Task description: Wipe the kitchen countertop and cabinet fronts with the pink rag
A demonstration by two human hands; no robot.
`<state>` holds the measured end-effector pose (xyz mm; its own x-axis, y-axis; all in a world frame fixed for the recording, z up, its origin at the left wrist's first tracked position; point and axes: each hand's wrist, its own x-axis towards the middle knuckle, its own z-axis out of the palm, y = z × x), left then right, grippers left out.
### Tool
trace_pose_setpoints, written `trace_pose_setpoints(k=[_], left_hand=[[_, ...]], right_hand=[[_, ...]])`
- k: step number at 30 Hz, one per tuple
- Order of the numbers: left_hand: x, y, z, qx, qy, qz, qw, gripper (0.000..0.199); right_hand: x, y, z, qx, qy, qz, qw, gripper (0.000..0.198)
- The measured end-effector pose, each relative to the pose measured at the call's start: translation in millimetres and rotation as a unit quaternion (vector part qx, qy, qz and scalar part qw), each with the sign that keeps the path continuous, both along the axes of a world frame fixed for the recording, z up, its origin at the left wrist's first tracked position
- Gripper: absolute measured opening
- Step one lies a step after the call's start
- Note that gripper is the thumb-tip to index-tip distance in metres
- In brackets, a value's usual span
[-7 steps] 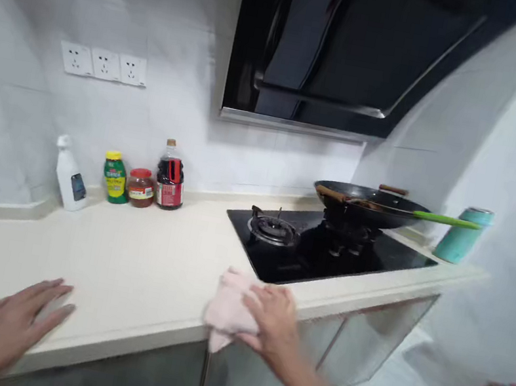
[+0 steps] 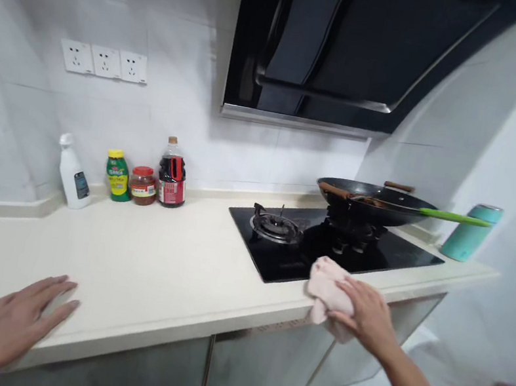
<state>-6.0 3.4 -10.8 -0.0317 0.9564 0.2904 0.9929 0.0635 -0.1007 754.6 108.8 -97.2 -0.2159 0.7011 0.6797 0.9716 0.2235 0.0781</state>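
A pale pink cloth lies bunched under my right hand, whose fingers press it against the counter's front edge, just before the black gas stove. Part of the cloth hangs down over the edge. At the lower left, my left hand rests on the cream countertop with its fingers stretched out and nothing in them. On the stove's right burner sits a black wok with wooden handles; a bright green handle sticks out over its rim.
Along the wall stand a white spray bottle, a green bottle with a yellow cap, a red-lidded jar and a dark sauce bottle. A teal tumbler stands right of the stove. Above hangs a black range hood.
My right hand has slid the cloth to the right along the counter's front edge, from the stove's near left corner to before its middle. My left hand stays in place.
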Motion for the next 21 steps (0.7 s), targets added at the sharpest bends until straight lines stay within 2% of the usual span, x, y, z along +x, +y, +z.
trace_pose_setpoints(k=[3, 5, 7, 10, 14, 18, 21], left_hand=[[1.6, -0.4, -0.1, -0.006, -0.017, -0.019, 1.0, 0.06], [6.4, -1.9, 3.5, -0.01, -0.04, -0.006, 0.999, 0.06], [12.0, -3.8, 8.2, -0.013, -0.065, 0.009, 0.998, 0.059], [17.4, -6.4, 13.3, -0.016, -0.081, 0.008, 0.997, 0.06], [18.4, -8.1, 13.7, -0.022, -0.072, 0.005, 0.997, 0.06], [19.1, -8.7, 13.0, -0.014, -0.051, -0.008, 0.999, 0.058], [18.9, -9.1, 13.1, -0.01, -0.05, -0.006, 0.999, 0.059]], right_hand=[[40.4, 12.6, -6.5, -0.006, 0.007, -0.046, 0.999, 0.07], [36.2, 11.8, -8.3, -0.01, -0.002, -0.063, 0.998, 0.069], [10.1, 3.7, -8.3, -0.009, -0.011, -0.063, 0.998, 0.066], [-59.6, -16.8, -6.8, 0.004, -0.002, -0.024, 1.0, 0.062], [-183.3, -45.9, -7.2, 0.049, 0.058, 0.083, 0.994, 0.058], [-298.0, -75.4, -8.5, 0.061, 0.154, 0.203, 0.965, 0.069], [-352.8, -101.9, -0.6, 0.018, 0.206, 0.319, 0.925, 0.073]])
